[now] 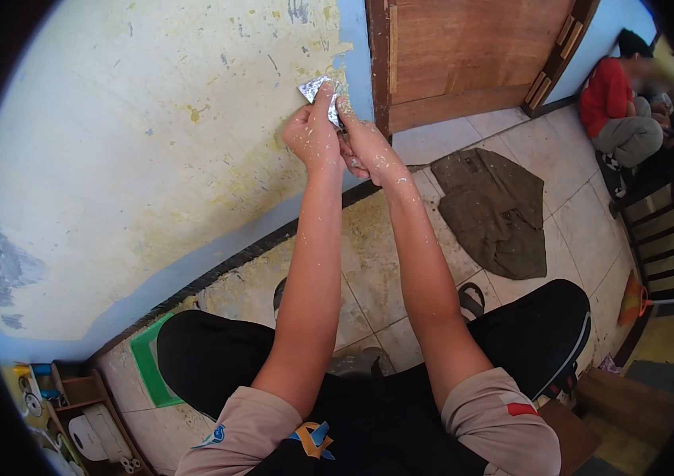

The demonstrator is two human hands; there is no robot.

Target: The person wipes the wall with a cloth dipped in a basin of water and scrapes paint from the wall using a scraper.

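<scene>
A metal scraper (310,89) with a shiny, flake-speckled blade lies against the wall (154,135), close to its blue edge by the door frame. My left hand (311,141) is closed on it, with a finger stretched along the blade. Beside it, my right hand (367,149) is wrapped round the lower part of the scraper, the thumb pointing up at the blade. The handle is mostly hidden by my fingers. Pale flakes stick to both hands and forearms. Around the blade the wall shows patchy yellowish and cream layers.
A wooden door (472,59) stands right of the wall. A dark cloth (492,213) lies on the tiles (412,341) among scattered flakes. A green tray (143,361) sits by my left knee, near a shelf (87,401). Another person (611,95) squats at far right.
</scene>
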